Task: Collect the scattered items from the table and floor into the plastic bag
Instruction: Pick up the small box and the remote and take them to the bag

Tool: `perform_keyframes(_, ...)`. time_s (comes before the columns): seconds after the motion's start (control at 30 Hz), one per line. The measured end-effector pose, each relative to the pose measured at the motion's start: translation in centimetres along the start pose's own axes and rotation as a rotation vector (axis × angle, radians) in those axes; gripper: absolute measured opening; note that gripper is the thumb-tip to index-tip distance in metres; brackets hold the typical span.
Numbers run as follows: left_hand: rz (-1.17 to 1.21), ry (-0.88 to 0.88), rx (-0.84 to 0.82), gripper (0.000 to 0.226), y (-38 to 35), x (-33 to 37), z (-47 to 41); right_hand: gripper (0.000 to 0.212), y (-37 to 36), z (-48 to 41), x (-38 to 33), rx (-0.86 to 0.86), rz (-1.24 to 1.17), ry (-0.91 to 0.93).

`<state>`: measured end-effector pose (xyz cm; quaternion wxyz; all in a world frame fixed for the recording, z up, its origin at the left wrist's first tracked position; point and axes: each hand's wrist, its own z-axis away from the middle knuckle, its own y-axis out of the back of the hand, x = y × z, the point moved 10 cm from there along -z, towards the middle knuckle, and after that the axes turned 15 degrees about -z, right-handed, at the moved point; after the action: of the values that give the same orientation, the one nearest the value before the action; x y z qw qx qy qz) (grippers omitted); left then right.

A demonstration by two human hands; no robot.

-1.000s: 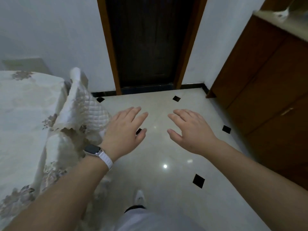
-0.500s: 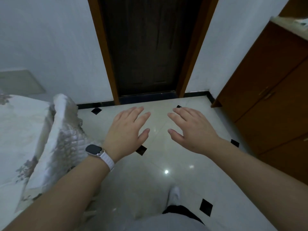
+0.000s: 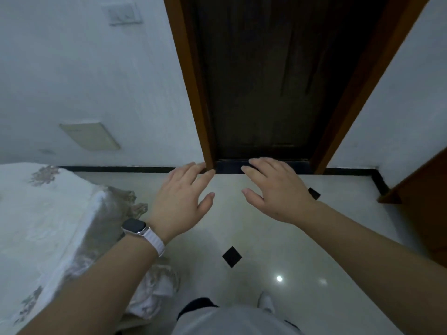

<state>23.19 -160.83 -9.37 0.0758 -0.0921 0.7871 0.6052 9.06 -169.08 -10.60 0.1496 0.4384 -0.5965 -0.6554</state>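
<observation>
Both hands reach forward at chest height over the floor: the left hand, with a watch on its wrist, and the right hand each have their fingers straight and slightly spread, holding nothing. Neither the plastic bag nor any scattered items show in this view. The cloth-covered worktop sits at the left edge, and the gaze is on the dark door.

The main risk is missing things. Facing the door, the person could pass items lying on the worktop, or items hidden under its hanging tablecloth. The cloth bunches near the floor close to the white shoe, so a step could snag it and drag things off. The glossy tiles also look slippery.
</observation>
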Motion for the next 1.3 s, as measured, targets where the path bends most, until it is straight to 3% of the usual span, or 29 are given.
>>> perform_keyframes(0.3, -0.049, 0.237, 0.018, 0.049, -4.4, -12.3, -4.6, 0.058, -2.4, -16.0, -4.5, -0.081, -0.042, 0.295)
perform_keyframes(0.57, -0.012, 0.433, 0.030, 0.049, -11.0, -28.8, -7.2, 0.054, -7.6, -32.6, -11.1, -0.133, -0.005, 0.425)
perform_keyframes(0.93, -0.065, 0.741, 0.060, 0.048, -13.4, -47.0, -6.2, 0.057, -11.8, -48.9, -20.1, -0.142, -0.023, 0.616)
perform_keyframes(1.3, -0.156, 1.002, -0.252, 0.054, -20.1, -58.9, -6.0, 0.058, -21.1, -65.1, -27.6, -0.318, -0.155, 0.901)
